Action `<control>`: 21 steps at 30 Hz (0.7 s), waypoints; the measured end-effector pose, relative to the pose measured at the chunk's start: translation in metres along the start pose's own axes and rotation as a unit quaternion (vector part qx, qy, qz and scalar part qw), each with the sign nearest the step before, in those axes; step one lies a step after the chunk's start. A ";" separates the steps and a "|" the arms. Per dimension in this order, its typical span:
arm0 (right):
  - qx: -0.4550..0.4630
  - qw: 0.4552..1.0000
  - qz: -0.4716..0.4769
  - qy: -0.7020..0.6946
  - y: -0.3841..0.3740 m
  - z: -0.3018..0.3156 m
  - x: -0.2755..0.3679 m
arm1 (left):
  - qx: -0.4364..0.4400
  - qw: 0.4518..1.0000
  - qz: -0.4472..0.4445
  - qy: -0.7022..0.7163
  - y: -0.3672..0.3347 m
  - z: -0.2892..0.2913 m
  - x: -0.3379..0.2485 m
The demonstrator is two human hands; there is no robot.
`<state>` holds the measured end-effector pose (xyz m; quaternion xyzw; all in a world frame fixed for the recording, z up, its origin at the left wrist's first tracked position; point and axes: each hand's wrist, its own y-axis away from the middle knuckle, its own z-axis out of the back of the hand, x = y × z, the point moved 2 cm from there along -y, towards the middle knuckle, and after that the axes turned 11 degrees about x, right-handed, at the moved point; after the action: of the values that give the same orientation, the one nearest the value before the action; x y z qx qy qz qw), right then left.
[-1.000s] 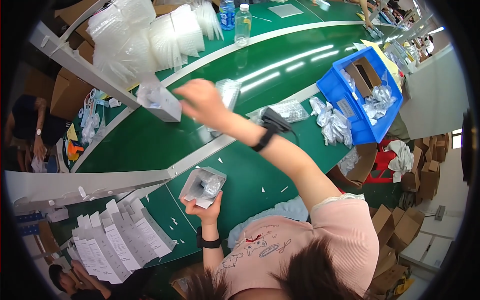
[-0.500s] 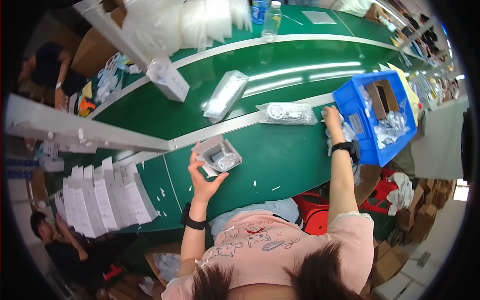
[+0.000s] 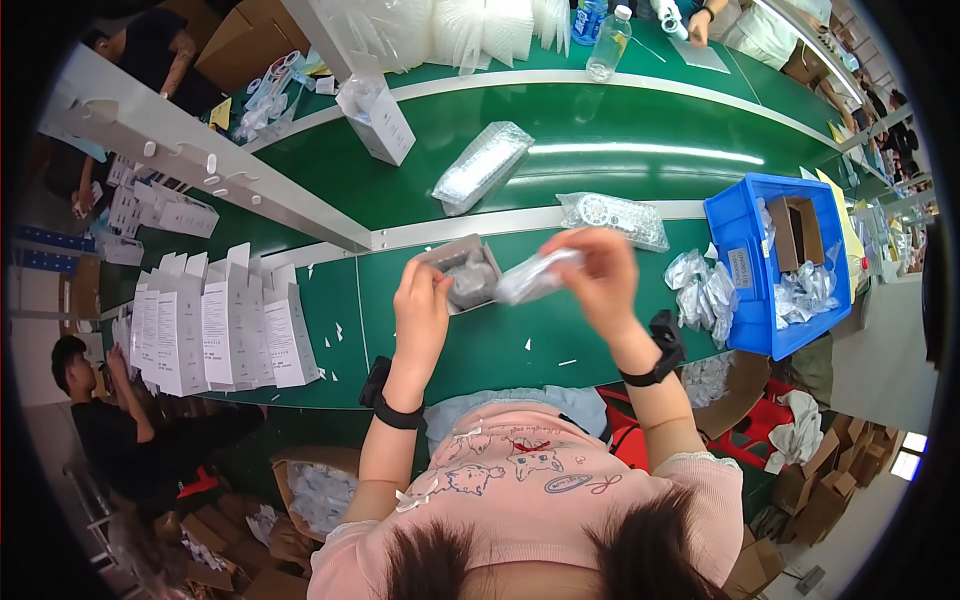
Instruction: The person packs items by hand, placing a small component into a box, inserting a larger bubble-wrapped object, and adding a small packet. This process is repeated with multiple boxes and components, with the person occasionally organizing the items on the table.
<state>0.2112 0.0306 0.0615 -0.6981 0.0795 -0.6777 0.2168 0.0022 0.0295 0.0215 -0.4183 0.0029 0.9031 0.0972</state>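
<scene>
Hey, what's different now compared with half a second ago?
The right hand left the bagged pile beside the blue bin, moved left, and now holds a clear plastic packet beside the open box. The left hand still holds that box; the bubble-wrapped packages stayed put.

We see a green tabletop (image 3: 500,360), a blue bin (image 3: 755,318) on the right, dark-printed white cartons (image 3: 180,330) on the left, a silvery-white packet (image 3: 530,279), and our pink shirt (image 3: 560,525) with dark line drawings (image 3: 470,480).
</scene>
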 end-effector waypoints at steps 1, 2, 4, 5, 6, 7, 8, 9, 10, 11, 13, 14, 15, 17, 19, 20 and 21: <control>0.058 0.995 0.037 0.076 -0.004 -0.011 -0.001 | -0.002 1.000 0.001 -0.002 -0.002 0.000 0.000; 0.114 0.979 0.073 0.153 -0.007 -0.021 -0.004 | -0.022 1.000 -0.017 -0.004 -0.005 -0.001 0.002; 0.149 0.955 0.124 0.225 -0.005 -0.034 -0.020 | -0.059 0.997 -0.057 -0.007 -0.010 -0.005 0.003; 0.184 0.922 0.173 0.293 -0.003 -0.040 -0.027 | -0.059 0.997 -0.057 -0.007 -0.010 -0.005 0.004; 0.184 0.922 0.173 0.294 0.000 -0.041 -0.032 | -0.053 0.997 -0.048 0.015 -0.010 -0.006 0.005; 0.244 0.896 0.132 0.347 0.002 -0.046 -0.039 | -0.048 0.997 -0.038 0.037 -0.010 -0.006 0.006; 0.302 0.861 0.089 0.399 0.005 -0.049 -0.045 | -0.042 0.997 -0.029 0.059 -0.011 -0.006 0.008; 0.357 0.819 0.045 0.447 0.007 -0.051 -0.050 | -0.043 0.997 -0.029 0.060 -0.012 -0.006 0.007; 0.358 0.819 0.047 0.446 0.006 -0.054 -0.048 | -0.041 0.997 -0.028 0.057 -0.013 -0.005 0.008; 0.359 0.807 0.052 0.467 0.004 -0.057 -0.045 | -0.040 0.997 -0.027 0.055 -0.014 -0.004 0.008; 0.357 0.781 0.062 0.508 0.001 -0.062 -0.039 | -0.041 0.997 -0.026 0.053 -0.014 -0.002 0.008; 0.358 0.780 0.065 0.509 0.002 -0.060 -0.038 | -0.031 0.998 -0.027 0.048 -0.013 -0.001 0.007; 0.316 0.817 0.093 0.473 0.004 -0.053 -0.036 | -0.022 0.999 -0.026 0.042 -0.011 0.001 0.007; 0.223 0.878 0.148 0.396 0.008 -0.035 -0.032 | -0.014 0.999 -0.031 0.037 -0.006 0.005 0.008; 0.209 0.917 0.096 0.325 0.022 -0.024 -0.053 | -0.101 0.989 -0.087 0.057 0.009 0.019 0.028; 0.194 0.949 0.041 0.247 0.030 -0.018 -0.068 | -0.124 0.991 -0.044 -0.013 0.017 0.034 0.048; 0.176 0.970 -0.016 0.165 0.034 -0.015 -0.078 | -0.145 0.986 0.001 -0.082 0.030 0.055 0.075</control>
<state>0.1971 0.0289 -0.0235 -0.5286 -0.0177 -0.7904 0.3091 -0.0922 0.0182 -0.0019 -0.3522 -0.1358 0.9254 0.0347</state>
